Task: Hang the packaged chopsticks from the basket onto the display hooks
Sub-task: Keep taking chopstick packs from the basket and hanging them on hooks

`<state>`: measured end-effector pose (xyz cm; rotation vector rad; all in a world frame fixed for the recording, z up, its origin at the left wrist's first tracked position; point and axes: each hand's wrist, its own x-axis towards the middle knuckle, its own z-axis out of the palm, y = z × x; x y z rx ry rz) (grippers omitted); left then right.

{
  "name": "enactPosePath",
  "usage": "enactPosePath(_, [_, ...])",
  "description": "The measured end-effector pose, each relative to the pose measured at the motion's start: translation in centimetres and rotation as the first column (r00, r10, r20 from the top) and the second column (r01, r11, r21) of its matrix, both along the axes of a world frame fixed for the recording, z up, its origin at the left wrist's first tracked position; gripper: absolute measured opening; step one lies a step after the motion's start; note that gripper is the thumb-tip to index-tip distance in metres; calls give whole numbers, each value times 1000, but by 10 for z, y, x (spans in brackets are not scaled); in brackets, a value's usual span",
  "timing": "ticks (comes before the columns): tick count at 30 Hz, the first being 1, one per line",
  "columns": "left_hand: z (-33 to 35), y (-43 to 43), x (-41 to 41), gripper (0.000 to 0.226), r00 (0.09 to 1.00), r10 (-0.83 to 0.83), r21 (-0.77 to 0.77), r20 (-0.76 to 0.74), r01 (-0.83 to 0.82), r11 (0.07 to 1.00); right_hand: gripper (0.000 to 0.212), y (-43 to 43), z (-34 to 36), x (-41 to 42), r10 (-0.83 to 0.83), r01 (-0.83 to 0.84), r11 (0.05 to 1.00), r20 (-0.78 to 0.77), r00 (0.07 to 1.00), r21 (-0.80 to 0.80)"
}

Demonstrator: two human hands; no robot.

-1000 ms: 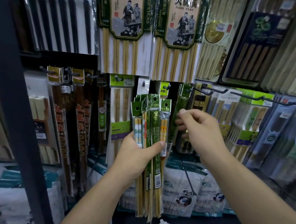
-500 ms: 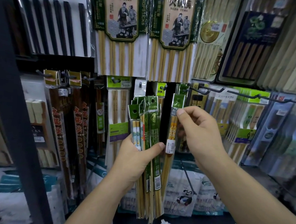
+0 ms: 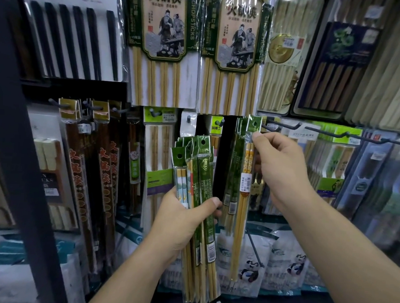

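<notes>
Left hand (image 3: 180,220) curls tight around about four green-topped clear packs of bamboo chopsticks (image 3: 202,175). Right hand (image 3: 284,170) pinches one more pack (image 3: 244,201) by a black wire hook (image 3: 280,125).

1. Dark gap (image 3: 224,153) between the bundle (image 3: 201,174) in my left hand (image 3: 180,220) and the hung green packs (image 3: 235,158): narrow, open passage.
2. Overhead: hot-pot chopstick packs (image 3: 231,87) hang close above the wire hooks (image 3: 280,126).
3. Right: those hooks jut forward just above my right hand (image 3: 282,172) and its pinched chopstick pack (image 3: 244,201).
</notes>
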<state>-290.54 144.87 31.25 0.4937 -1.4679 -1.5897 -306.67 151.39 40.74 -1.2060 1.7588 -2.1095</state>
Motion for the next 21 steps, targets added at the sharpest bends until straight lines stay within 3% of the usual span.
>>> enactPosePath(10, [-2, -3, 0, 32, 999, 18, -14, 26, -17, 1000, 28, -5, -5, -3, 10, -10, 1000, 0, 1000, 13])
enactPosePath(21, [-1, 0, 0, 27, 1000, 27, -26, 13, -26, 999, 30, -25, -13, -13, -104, 109, 993, -90, 990, 50])
